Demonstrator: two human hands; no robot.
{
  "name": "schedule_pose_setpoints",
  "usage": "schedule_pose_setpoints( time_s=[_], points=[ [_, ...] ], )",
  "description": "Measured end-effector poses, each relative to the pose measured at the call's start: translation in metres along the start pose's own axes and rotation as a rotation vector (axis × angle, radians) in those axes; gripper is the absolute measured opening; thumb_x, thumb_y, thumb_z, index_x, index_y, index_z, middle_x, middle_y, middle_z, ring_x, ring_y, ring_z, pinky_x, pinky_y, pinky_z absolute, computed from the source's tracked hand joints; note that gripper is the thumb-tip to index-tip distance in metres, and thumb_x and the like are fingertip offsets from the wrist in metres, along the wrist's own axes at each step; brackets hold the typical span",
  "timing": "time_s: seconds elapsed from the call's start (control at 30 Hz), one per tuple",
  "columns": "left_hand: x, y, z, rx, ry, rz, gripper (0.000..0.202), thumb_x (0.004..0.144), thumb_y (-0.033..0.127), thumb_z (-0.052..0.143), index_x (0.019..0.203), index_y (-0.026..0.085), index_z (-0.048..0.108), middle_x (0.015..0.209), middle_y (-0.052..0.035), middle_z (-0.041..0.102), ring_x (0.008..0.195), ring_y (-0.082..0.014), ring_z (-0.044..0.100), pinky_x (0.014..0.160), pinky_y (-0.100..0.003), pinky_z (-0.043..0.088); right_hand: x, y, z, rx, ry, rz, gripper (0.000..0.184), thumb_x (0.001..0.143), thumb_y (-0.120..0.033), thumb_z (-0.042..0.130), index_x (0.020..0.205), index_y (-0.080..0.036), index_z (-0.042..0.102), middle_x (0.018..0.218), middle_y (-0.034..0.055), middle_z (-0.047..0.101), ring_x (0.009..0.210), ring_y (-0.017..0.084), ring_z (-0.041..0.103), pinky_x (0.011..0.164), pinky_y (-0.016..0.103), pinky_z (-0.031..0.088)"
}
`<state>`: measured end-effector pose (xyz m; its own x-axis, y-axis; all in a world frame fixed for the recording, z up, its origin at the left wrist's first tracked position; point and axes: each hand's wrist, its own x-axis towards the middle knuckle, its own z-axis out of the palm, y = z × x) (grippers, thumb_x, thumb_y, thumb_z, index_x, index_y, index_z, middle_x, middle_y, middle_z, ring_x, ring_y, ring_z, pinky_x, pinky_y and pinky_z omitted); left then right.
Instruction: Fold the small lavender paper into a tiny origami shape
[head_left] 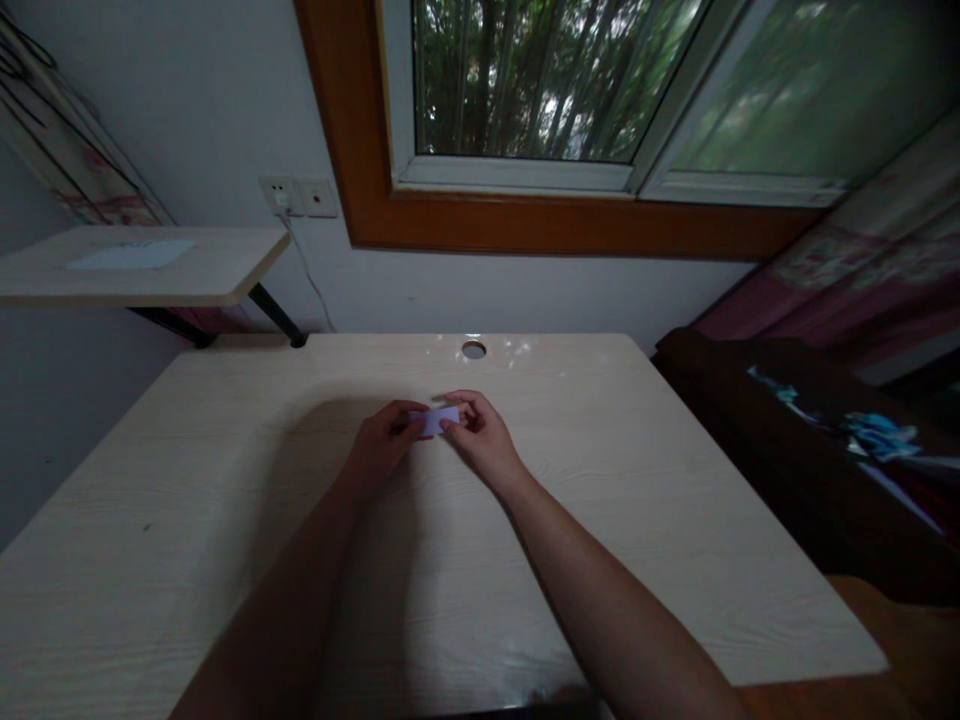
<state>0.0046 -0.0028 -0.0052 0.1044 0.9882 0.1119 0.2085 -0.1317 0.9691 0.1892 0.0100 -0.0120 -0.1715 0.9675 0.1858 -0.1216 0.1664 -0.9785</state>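
A small pale purple piece of paper [437,421] is held between both hands above the middle of the desk. My left hand [381,440] pinches its left end between thumb and fingers. At its right end, my right hand [484,430] grips it with the thumb in front and fingers behind. The paper looks flat and rectangular; whether it is folded cannot be made out. A bit of red shows along its lower left edge, too small to name.
The pale wood-grain desk [645,500] has a round cable hole [474,350] near its back edge. A raised shelf [247,270] at the left bears a white sheet [133,254]. Behind are a wall socket [279,194] with a cord and a window. Dark furniture [750,450] with cloth stands right.
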Motion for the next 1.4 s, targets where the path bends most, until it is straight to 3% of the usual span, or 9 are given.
schedule_pose_setpoints(
  time_s=[0.3, 0.6, 0.93, 1.07, 1.2, 1.4],
  points=[
    [-0.002, 0.006, 0.002, -0.008, -0.032, 0.005, 0.027, 0.085, 0.039, 0.062, 0.101, 0.018, 0.068, 0.084, -0.002, 0.072, 0.076, -0.016, 0.069, 0.073, -0.028, 0.057, 0.0, -0.001, 0.0, -0.065, -0.003, -0.009, 0.031, 0.077, -0.03, 0.07, 0.108, -0.025, 0.062, 0.075, -0.0021, 0.06, 0.066, 0.015, 0.055, 0.064, 0.026, 0.044],
    [0.0, 0.001, 0.0, 0.029, 0.034, 0.048, 0.022, 0.085, 0.035, 0.06, 0.096, 0.018, 0.069, 0.08, -0.0026, 0.069, 0.07, -0.0141, 0.064, 0.066, -0.025, 0.052, 0.001, 0.0, -0.001, -0.038, 0.015, -0.018, 0.031, 0.077, -0.029, 0.07, 0.107, -0.025, 0.062, 0.078, -0.0012, 0.06, 0.07, 0.015, 0.056, 0.065, 0.027, 0.044],
    [0.002, 0.002, 0.0, -0.005, 0.081, 0.007, 0.02, 0.081, 0.035, 0.064, 0.091, 0.018, 0.069, 0.082, -0.0027, 0.07, 0.074, -0.015, 0.064, 0.069, -0.026, 0.052, -0.001, -0.005, -0.001, -0.075, 0.001, -0.028, 0.029, 0.079, -0.03, 0.069, 0.107, -0.026, 0.064, 0.082, 0.0004, 0.064, 0.074, 0.017, 0.059, 0.07, 0.03, 0.047],
    [0.004, 0.0, -0.003, -0.056, 0.124, -0.008, 0.023, 0.081, 0.037, 0.065, 0.095, 0.018, 0.068, 0.08, -0.0016, 0.069, 0.072, -0.0144, 0.064, 0.068, -0.025, 0.051, -0.003, -0.013, -0.001, -0.188, -0.028, -0.128, 0.018, 0.083, -0.03, 0.066, 0.101, -0.027, 0.069, 0.101, 0.0048, 0.066, 0.093, 0.02, 0.061, 0.082, 0.035, 0.049],
    [0.005, 0.004, -0.006, -0.081, 0.137, -0.022, 0.027, 0.08, 0.039, 0.066, 0.097, 0.018, 0.067, 0.076, -0.001, 0.068, 0.07, -0.0148, 0.063, 0.067, -0.026, 0.052, -0.004, -0.017, 0.0, -0.252, -0.07, -0.283, 0.026, 0.078, -0.026, 0.071, 0.104, -0.03, 0.07, 0.121, 0.0071, 0.06, 0.113, 0.023, 0.056, 0.086, 0.037, 0.049],
    [0.004, 0.01, -0.006, -0.169, 0.12, -0.061, 0.022, 0.077, 0.036, 0.068, 0.089, 0.017, 0.068, 0.079, -0.0016, 0.068, 0.071, -0.0147, 0.063, 0.067, -0.026, 0.052, -0.003, -0.014, 0.0, -0.329, -0.072, -0.348, 0.024, 0.08, -0.019, 0.07, 0.1, -0.031, 0.072, 0.118, 0.0058, 0.062, 0.113, 0.022, 0.056, 0.097, 0.041, 0.045]
  ],
)
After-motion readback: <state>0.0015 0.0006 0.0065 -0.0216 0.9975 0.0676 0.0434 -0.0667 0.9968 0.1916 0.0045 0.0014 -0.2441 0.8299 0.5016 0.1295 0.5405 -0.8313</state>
